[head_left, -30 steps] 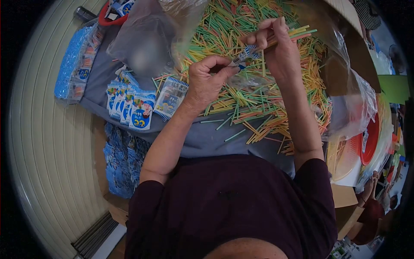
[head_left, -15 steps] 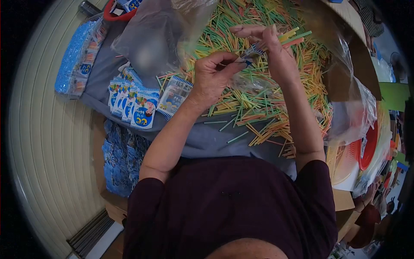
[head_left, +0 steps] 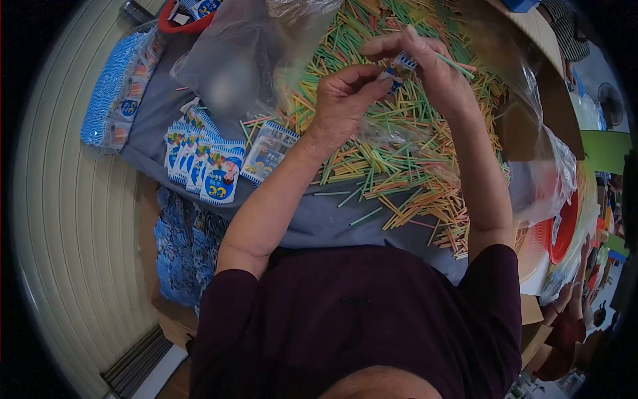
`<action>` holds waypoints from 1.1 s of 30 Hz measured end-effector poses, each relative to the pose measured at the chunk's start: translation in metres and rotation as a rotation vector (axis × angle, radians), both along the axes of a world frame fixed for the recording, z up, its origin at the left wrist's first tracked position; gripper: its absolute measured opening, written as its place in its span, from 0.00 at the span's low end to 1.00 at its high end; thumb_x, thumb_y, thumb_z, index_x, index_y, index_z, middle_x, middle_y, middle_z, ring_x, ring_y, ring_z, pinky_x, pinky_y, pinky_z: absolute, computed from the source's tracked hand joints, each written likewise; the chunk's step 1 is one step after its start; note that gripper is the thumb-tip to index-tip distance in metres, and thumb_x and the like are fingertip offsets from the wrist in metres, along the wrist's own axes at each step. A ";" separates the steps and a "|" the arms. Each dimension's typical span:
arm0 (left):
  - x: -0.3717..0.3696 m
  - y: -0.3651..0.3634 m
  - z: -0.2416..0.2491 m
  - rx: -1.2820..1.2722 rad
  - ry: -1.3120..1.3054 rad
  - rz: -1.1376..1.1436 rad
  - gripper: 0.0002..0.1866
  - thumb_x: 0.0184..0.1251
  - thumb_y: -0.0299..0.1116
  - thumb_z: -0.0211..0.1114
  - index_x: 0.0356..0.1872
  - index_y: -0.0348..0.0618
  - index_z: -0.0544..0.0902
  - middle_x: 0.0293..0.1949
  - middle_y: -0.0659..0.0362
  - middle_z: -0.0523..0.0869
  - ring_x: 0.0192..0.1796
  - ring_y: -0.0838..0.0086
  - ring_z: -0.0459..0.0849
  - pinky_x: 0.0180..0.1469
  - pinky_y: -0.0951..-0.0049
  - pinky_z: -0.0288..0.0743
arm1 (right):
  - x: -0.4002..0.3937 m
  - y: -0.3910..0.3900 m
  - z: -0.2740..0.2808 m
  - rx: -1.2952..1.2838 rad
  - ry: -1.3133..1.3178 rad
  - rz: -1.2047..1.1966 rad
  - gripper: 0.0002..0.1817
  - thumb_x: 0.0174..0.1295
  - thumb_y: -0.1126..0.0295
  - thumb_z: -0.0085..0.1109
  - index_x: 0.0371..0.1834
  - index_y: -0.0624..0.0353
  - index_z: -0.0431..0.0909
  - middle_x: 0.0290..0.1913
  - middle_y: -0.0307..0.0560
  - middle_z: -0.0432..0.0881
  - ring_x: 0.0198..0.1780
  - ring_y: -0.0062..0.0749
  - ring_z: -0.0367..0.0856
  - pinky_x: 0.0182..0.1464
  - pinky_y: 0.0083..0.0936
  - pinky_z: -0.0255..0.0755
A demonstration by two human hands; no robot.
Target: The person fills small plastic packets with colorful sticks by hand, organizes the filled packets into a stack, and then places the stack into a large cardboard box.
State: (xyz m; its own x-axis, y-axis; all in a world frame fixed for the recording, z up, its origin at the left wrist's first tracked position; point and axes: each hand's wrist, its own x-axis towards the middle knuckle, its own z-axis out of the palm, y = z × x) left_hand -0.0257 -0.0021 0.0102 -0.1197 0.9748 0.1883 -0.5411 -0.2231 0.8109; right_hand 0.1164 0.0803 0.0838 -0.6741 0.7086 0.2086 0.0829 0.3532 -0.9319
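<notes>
Grey cloth [head_left: 325,219] lay beneath loose coloured sticks [head_left: 382,163] and blue-and-white packets [head_left: 219,178], their yellow lettering resembling "cc" but unclear. Above the sticks, the left hand [head_left: 342,103] pinched a small packet [head_left: 401,68]; the right hand [head_left: 438,76] curled partly closed around several sticks [head_left: 457,66].

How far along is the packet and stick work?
Fanned packets look done, though their contents can't be confirmed. In hand: one packet in the left hand's grip, a few sticks in the right hand. Left: a big heap of loose sticks.
</notes>
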 end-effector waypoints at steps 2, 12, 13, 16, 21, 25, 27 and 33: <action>0.003 0.000 0.002 0.073 0.175 0.054 0.13 0.61 0.21 0.71 0.47 0.35 0.85 0.38 0.62 0.88 0.39 0.82 0.84 0.43 0.79 0.80 | -0.006 -0.004 -0.002 0.074 -0.123 0.023 0.34 0.74 0.42 0.39 0.51 0.63 0.84 0.46 0.47 0.86 0.48 0.30 0.83 0.55 0.28 0.73; -0.013 -0.001 -0.011 0.048 0.538 0.139 0.14 0.60 0.15 0.67 0.48 0.36 0.83 0.43 0.63 0.89 0.43 0.83 0.84 0.48 0.80 0.79 | -0.017 0.004 0.007 0.149 -0.198 -0.148 0.20 0.74 0.60 0.47 0.61 0.58 0.79 0.47 0.47 0.85 0.47 0.30 0.83 0.51 0.28 0.73; -0.015 -0.001 -0.010 0.034 0.581 0.150 0.14 0.60 0.16 0.68 0.47 0.36 0.84 0.42 0.62 0.89 0.43 0.83 0.85 0.47 0.80 0.79 | -0.013 0.005 0.007 0.181 -0.223 -0.141 0.20 0.73 0.61 0.48 0.61 0.58 0.78 0.47 0.47 0.85 0.47 0.30 0.83 0.51 0.28 0.73; -0.014 -0.006 -0.008 0.042 0.646 0.221 0.11 0.58 0.17 0.70 0.43 0.35 0.84 0.35 0.61 0.88 0.37 0.83 0.83 0.42 0.79 0.78 | -0.004 0.006 0.008 0.275 -0.302 -0.116 0.21 0.70 0.64 0.48 0.63 0.58 0.76 0.47 0.47 0.85 0.48 0.31 0.83 0.52 0.28 0.73; -0.007 -0.008 -0.017 0.065 0.636 0.282 0.10 0.54 0.18 0.72 0.38 0.34 0.84 0.29 0.60 0.86 0.31 0.83 0.81 0.36 0.78 0.76 | -0.001 0.011 0.007 0.424 -0.435 -0.097 0.24 0.65 0.69 0.50 0.66 0.57 0.73 0.48 0.47 0.84 0.50 0.32 0.83 0.52 0.29 0.73; -0.004 -0.010 -0.015 0.098 0.713 0.334 0.11 0.51 0.19 0.73 0.37 0.32 0.84 0.29 0.57 0.85 0.30 0.78 0.83 0.35 0.76 0.77 | -0.008 0.003 0.008 0.545 -0.538 -0.068 0.28 0.61 0.74 0.51 0.68 0.56 0.70 0.49 0.47 0.84 0.52 0.34 0.82 0.53 0.29 0.73; -0.005 -0.011 -0.012 0.136 0.771 0.367 0.11 0.51 0.19 0.73 0.37 0.32 0.84 0.29 0.56 0.85 0.30 0.76 0.84 0.35 0.75 0.77 | -0.008 -0.004 0.008 0.606 -0.589 -0.050 0.31 0.59 0.76 0.52 0.70 0.56 0.69 0.50 0.47 0.84 0.53 0.34 0.82 0.53 0.29 0.73; -0.008 -0.013 -0.011 0.120 0.927 0.360 0.12 0.55 0.19 0.72 0.41 0.33 0.84 0.33 0.57 0.88 0.34 0.82 0.84 0.38 0.79 0.78 | -0.011 -0.024 0.010 0.784 -0.755 -0.008 0.38 0.53 0.82 0.54 0.73 0.55 0.64 0.51 0.48 0.84 0.55 0.36 0.82 0.54 0.29 0.73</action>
State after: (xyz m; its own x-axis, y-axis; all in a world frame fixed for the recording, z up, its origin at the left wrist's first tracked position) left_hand -0.0333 -0.0148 -0.0008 -0.1602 0.8776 0.4518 0.4093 -0.3574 0.8395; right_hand 0.1054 0.0559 0.0940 -0.8141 0.5639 0.1386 0.5445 0.8242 -0.1553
